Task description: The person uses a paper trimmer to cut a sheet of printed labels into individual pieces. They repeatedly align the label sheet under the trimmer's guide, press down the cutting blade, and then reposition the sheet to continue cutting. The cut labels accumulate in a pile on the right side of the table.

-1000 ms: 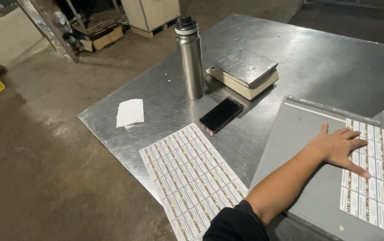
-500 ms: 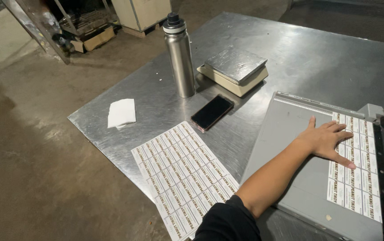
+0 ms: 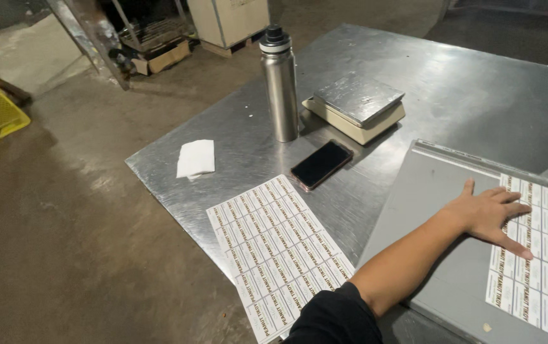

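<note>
At four o'clock on the tabletop, the left hand lies flat with fingers spread wide on a sheet of printed labels, which rests on the grey board of a paper cutter. The sheet looks thin, light and floppy, likely to slide; pressing flat or pinching an edge would suit it. A second sheet lies at seven o'clock. The right hand is out of view.
</note>
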